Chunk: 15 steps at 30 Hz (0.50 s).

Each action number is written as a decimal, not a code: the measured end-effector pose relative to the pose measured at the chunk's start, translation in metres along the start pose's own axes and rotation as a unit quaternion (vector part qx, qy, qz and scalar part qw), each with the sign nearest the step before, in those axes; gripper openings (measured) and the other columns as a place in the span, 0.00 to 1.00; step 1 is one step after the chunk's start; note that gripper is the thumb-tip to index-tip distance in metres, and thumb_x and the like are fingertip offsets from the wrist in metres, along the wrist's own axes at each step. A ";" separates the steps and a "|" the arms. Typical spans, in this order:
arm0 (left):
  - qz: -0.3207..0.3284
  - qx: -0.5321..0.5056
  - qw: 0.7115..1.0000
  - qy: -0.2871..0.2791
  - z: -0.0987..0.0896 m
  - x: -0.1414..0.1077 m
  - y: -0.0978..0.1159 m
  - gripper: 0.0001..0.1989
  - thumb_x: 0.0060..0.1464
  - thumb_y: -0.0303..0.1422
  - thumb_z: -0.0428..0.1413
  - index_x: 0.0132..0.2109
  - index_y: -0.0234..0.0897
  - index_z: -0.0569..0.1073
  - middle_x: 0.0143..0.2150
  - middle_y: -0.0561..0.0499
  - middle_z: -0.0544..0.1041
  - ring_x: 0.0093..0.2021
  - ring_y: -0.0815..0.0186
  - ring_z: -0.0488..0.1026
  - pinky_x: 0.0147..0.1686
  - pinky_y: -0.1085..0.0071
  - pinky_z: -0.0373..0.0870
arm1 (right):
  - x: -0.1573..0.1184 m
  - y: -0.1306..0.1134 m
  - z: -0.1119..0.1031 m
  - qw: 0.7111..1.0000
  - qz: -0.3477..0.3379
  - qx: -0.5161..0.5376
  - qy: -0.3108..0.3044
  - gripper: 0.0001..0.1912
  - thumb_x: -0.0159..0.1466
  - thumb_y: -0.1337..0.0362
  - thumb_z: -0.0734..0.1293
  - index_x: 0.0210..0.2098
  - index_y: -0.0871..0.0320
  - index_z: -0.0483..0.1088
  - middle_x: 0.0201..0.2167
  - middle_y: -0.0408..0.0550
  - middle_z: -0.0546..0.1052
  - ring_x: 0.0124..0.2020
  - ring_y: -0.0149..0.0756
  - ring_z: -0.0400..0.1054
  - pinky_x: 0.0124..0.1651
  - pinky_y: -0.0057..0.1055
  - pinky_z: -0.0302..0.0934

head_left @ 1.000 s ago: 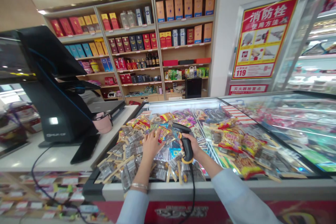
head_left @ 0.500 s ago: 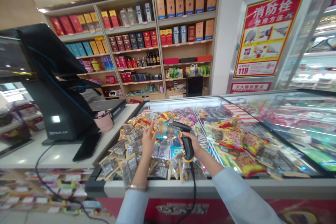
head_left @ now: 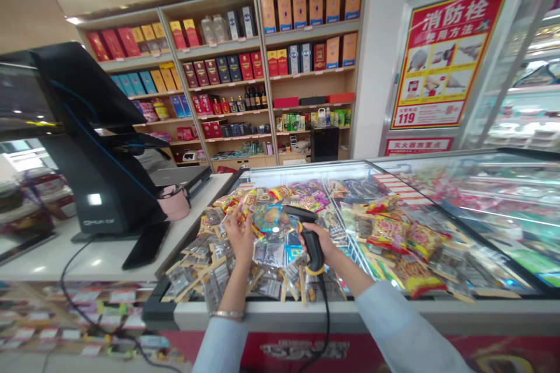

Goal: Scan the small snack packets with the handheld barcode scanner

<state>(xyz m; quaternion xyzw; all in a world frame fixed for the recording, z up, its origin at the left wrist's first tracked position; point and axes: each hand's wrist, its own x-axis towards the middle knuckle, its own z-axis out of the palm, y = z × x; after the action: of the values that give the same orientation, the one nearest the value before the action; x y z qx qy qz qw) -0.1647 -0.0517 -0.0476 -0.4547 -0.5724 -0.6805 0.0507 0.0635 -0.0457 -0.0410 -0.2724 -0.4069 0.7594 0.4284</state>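
Observation:
My left hand (head_left: pixel 240 236) grips a small yellow-and-red snack packet (head_left: pixel 249 201), tilted up above the pile. In my right hand (head_left: pixel 322 240) is a black handheld barcode scanner (head_left: pixel 313 247) with yellow trim, its head pointing left toward the packet. A cable runs down from the scanner's handle. Below both hands, clear packets with wooden sticks (head_left: pixel 216 282) lie heaped on the glass top of the freezer (head_left: pixel 280 306). Blue packets (head_left: pixel 269 215) lie between my hands. More red-and-yellow snack bags (head_left: pixel 389 232) are piled to the right.
A black checkout terminal (head_left: pixel 105 175) stands on the white counter (head_left: pixel 94 259) at left, beside a pink cup (head_left: pixel 174 202) and a black phone-like slab (head_left: pixel 146 245). Behind the freezer rise shelves of boxes (head_left: pixel 227 70). A red poster (head_left: pixel 448 58) hangs on the wall at right.
My left hand has lifted the snack packet off the pile and drawn it slightly left, turning it upright. The right hand with the scanner has hardly moved.

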 end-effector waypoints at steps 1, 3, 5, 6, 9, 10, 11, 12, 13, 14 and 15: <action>0.005 -0.009 1.000 0.011 -0.001 -0.001 0.002 0.22 0.55 0.44 0.54 0.55 0.42 0.70 0.46 0.46 0.64 0.47 0.61 0.67 0.50 0.60 0.70 | 0.000 0.000 0.000 1.000 0.009 -0.001 -0.005 0.16 0.52 0.52 0.68 0.26 0.60 0.69 0.14 0.41 0.70 0.13 0.27 0.61 0.15 0.24 0.55; 0.013 -0.024 0.999 0.026 -0.002 -0.002 0.006 0.23 0.55 0.45 0.55 0.55 0.41 0.70 0.47 0.45 0.63 0.49 0.61 0.66 0.47 0.62 0.72 | -0.001 0.001 0.000 1.000 0.022 -0.003 -0.019 0.16 0.51 0.52 0.68 0.27 0.60 0.69 0.14 0.40 0.70 0.12 0.27 0.61 0.15 0.24 0.55; 0.030 -0.017 0.999 0.030 -0.003 -0.003 0.009 0.23 0.55 0.44 0.54 0.55 0.40 0.70 0.47 0.44 0.64 0.50 0.60 0.65 0.46 0.62 0.73 | -0.001 0.001 0.000 0.999 0.024 -0.004 -0.031 0.16 0.51 0.52 0.68 0.27 0.60 0.69 0.14 0.40 0.70 0.12 0.27 0.61 0.15 0.24 0.54; 0.041 -0.005 0.999 0.028 -0.003 -0.003 0.011 0.23 0.55 0.44 0.54 0.55 0.39 0.70 0.47 0.44 0.64 0.50 0.60 0.65 0.45 0.62 0.73 | -0.002 0.002 0.001 0.999 0.022 -0.005 -0.036 0.16 0.50 0.52 0.68 0.27 0.60 0.69 0.14 0.40 0.70 0.12 0.27 0.61 0.15 0.24 0.54; 0.066 0.031 0.997 0.023 -0.005 -0.004 0.014 0.22 0.56 0.43 0.54 0.55 0.38 0.70 0.46 0.43 0.66 0.50 0.59 0.65 0.46 0.61 0.72 | -0.002 0.002 0.001 0.999 0.017 -0.001 -0.047 0.15 0.51 0.52 0.68 0.27 0.60 0.69 0.14 0.40 0.70 0.12 0.27 0.61 0.15 0.24 0.55; 0.072 0.040 0.996 0.023 -0.005 -0.004 0.015 0.22 0.57 0.43 0.54 0.55 0.38 0.70 0.46 0.43 0.66 0.49 0.59 0.65 0.46 0.60 0.72 | -0.002 0.002 0.001 0.999 0.016 0.000 -0.050 0.15 0.51 0.53 0.68 0.27 0.60 0.69 0.14 0.40 0.70 0.12 0.27 0.61 0.15 0.24 0.55; 0.076 0.048 0.996 0.023 -0.005 -0.004 0.016 0.22 0.57 0.43 0.53 0.55 0.38 0.70 0.45 0.43 0.66 0.49 0.59 0.66 0.47 0.60 0.72 | -0.002 0.002 0.001 0.999 0.015 0.001 -0.052 0.15 0.51 0.53 0.68 0.28 0.60 0.68 0.14 0.40 0.70 0.12 0.27 0.61 0.15 0.24 0.55; 0.080 0.053 0.995 0.024 -0.006 -0.004 0.017 0.22 0.57 0.43 0.53 0.55 0.38 0.70 0.45 0.43 0.66 0.48 0.59 0.66 0.47 0.60 0.72 | -0.002 0.002 0.001 0.998 0.015 0.000 -0.055 0.15 0.51 0.53 0.68 0.28 0.60 0.68 0.14 0.40 0.70 0.12 0.27 0.61 0.15 0.24 0.55; 0.083 0.057 0.995 0.024 -0.006 -0.004 0.019 0.22 0.57 0.43 0.53 0.55 0.38 0.70 0.45 0.43 0.66 0.48 0.59 0.66 0.47 0.60 0.72 | -0.002 0.002 0.001 0.998 0.016 -0.001 -0.057 0.16 0.51 0.53 0.68 0.28 0.60 0.68 0.14 0.40 0.69 0.12 0.28 0.61 0.15 0.24 0.55; 0.084 0.059 0.994 0.024 -0.007 -0.004 0.020 0.22 0.57 0.44 0.52 0.54 0.37 0.70 0.44 0.43 0.66 0.48 0.59 0.66 0.47 0.60 0.72 | -0.002 0.002 0.001 0.998 0.017 -0.002 -0.060 0.16 0.51 0.53 0.68 0.29 0.60 0.68 0.14 0.40 0.69 0.12 0.28 0.62 0.15 0.24 0.54; 0.084 0.059 0.994 0.025 -0.007 -0.004 0.021 0.22 0.57 0.44 0.52 0.54 0.37 0.70 0.44 0.43 0.66 0.47 0.59 0.66 0.47 0.60 0.72 | -0.003 0.002 0.001 0.998 0.018 -0.002 -0.063 0.16 0.51 0.53 0.68 0.29 0.60 0.68 0.14 0.40 0.69 0.12 0.28 0.62 0.15 0.24 0.54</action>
<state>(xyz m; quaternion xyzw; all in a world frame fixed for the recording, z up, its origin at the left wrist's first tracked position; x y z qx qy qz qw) -0.1536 -0.0665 -0.0345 -0.4804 -0.5700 -0.6497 0.1491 0.0635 -0.0489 -0.0417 -0.2325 -0.4298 0.7819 0.3872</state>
